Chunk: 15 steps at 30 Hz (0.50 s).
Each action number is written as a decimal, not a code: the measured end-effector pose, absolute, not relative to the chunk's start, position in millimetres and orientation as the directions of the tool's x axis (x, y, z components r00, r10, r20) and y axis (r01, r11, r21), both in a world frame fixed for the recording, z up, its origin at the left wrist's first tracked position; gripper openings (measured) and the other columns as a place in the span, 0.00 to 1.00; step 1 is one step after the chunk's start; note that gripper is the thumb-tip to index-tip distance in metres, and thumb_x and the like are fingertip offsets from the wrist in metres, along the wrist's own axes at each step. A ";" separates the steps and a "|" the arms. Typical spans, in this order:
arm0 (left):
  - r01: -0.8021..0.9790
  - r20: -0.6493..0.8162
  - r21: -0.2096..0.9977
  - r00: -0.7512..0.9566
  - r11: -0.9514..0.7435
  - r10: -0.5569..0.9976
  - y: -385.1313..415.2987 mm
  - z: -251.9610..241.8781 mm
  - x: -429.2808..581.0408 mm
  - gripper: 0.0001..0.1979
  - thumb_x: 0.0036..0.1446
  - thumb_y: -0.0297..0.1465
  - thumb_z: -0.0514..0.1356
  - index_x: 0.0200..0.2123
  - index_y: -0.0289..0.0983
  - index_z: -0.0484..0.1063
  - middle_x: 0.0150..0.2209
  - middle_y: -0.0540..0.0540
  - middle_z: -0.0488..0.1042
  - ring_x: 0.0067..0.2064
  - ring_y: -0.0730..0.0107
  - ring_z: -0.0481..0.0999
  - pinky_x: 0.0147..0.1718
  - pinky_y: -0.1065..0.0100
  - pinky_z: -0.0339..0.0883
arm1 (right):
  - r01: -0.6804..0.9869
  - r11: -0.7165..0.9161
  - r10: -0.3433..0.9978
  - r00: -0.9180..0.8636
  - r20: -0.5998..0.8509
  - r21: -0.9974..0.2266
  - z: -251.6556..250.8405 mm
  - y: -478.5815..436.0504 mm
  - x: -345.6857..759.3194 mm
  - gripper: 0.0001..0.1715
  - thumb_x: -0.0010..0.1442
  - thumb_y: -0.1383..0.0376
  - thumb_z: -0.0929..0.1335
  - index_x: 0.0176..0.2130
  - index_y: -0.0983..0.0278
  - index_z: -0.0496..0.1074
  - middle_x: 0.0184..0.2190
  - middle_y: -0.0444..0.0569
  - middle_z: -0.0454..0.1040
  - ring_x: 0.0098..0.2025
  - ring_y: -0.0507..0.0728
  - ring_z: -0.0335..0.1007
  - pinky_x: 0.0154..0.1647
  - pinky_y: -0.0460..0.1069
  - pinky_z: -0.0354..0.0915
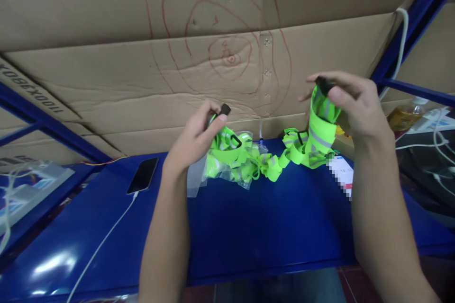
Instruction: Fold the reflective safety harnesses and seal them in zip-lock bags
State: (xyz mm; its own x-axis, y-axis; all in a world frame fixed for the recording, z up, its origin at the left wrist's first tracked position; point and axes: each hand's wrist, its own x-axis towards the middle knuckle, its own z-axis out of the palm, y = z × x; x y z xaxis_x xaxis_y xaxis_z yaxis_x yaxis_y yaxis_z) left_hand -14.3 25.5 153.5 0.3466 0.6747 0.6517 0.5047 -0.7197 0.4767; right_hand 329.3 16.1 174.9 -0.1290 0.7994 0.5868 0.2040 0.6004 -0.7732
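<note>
My left hand (194, 139) pinches a black buckle end (225, 109) attached to neon-green webbing. Under it lies a tangle of the same reflective strap (230, 157), with a black slider showing, over a clear plastic bag (195, 182). To the right and higher up, my right hand (362, 104) grips another black buckle piece (323, 85) between thumb and fingers. A wide green reflective strap (322, 135) with a grey stripe hangs from it in a loop. Curled green webbing (271, 168) runs along the table between the two bunches.
A phone (142, 175) on a charging cable lies left on the blue table (249, 227). Another phone (341, 173), screen lit, is partly behind my right forearm. Cardboard (117, 80) with red rings stands behind. Power strips (35, 189) and a bottle (405, 116) flank the sides.
</note>
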 end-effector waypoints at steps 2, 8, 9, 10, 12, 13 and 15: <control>0.410 0.723 0.530 0.240 -0.743 0.648 30.1 151.5 -15.8 0.15 0.67 0.46 0.64 0.40 0.42 0.66 0.36 0.49 0.70 0.36 0.66 0.71 0.37 0.62 0.69 | 0.019 0.594 0.803 -0.075 0.591 -0.804 175.1 19.7 326.2 0.30 0.68 0.40 0.64 0.52 0.59 0.75 0.45 0.60 0.82 0.33 0.63 0.77 0.34 0.59 0.68; 0.116 0.785 0.617 -0.031 -0.778 0.618 43.6 148.3 -4.9 0.17 0.66 0.49 0.66 0.42 0.42 0.72 0.42 0.45 0.78 0.41 0.62 0.80 0.41 0.59 0.75 | 0.027 0.561 0.826 0.051 0.562 -0.827 173.3 28.5 321.2 0.21 0.65 0.47 0.69 0.49 0.59 0.73 0.43 0.58 0.81 0.26 0.56 0.72 0.33 0.57 0.69; 0.057 0.786 0.618 -0.072 -0.784 0.614 47.6 149.0 -9.0 0.16 0.67 0.48 0.65 0.43 0.41 0.72 0.44 0.45 0.79 0.41 0.62 0.81 0.42 0.57 0.76 | 0.030 0.573 0.815 0.084 0.573 -0.819 173.7 28.5 325.4 0.21 0.63 0.49 0.71 0.48 0.60 0.74 0.44 0.60 0.81 0.27 0.58 0.73 0.34 0.58 0.69; 0.021 0.792 0.604 -0.124 -0.797 0.597 52.0 149.3 -17.8 0.16 0.67 0.47 0.66 0.43 0.41 0.73 0.45 0.46 0.79 0.42 0.62 0.81 0.44 0.56 0.76 | 0.024 0.589 0.799 0.129 0.587 -0.807 174.3 28.2 332.1 0.20 0.61 0.50 0.73 0.46 0.60 0.75 0.45 0.62 0.81 0.28 0.60 0.75 0.35 0.59 0.70; 0.023 0.805 0.556 -0.262 -0.831 0.532 59.9 146.8 -52.6 0.17 0.64 0.47 0.69 0.43 0.42 0.72 0.43 0.51 0.78 0.44 0.64 0.80 0.50 0.53 0.74 | 0.000 0.640 0.737 0.285 0.613 -0.768 175.3 25.9 355.4 0.17 0.59 0.50 0.74 0.41 0.59 0.76 0.46 0.65 0.82 0.33 0.65 0.78 0.37 0.62 0.71; 0.039 0.816 0.503 -0.350 -0.863 0.459 61.8 143.2 -78.4 0.21 0.58 0.49 0.72 0.41 0.42 0.71 0.39 0.55 0.77 0.42 0.66 0.79 0.51 0.53 0.73 | 0.008 0.675 0.680 0.381 0.627 -0.737 175.3 23.4 372.6 0.15 0.58 0.50 0.74 0.37 0.58 0.76 0.45 0.65 0.82 0.36 0.67 0.80 0.39 0.62 0.72; 0.061 0.772 0.530 -0.447 -0.846 0.452 57.7 131.5 -141.6 0.24 0.54 0.49 0.74 0.38 0.41 0.67 0.36 0.58 0.75 0.44 0.65 0.76 0.54 0.51 0.68 | 0.078 0.701 0.581 0.515 0.631 -0.709 174.2 14.1 417.6 0.16 0.60 0.48 0.71 0.37 0.57 0.77 0.48 0.66 0.81 0.44 0.71 0.81 0.43 0.64 0.72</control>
State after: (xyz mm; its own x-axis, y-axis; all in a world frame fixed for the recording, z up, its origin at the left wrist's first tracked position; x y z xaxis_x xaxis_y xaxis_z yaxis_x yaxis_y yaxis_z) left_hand -141.6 57.7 131.5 -0.4467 0.4515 0.7724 0.0607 -0.8461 0.5296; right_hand 417.6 14.1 174.2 0.5151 0.5805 0.6306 0.0777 0.7010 -0.7089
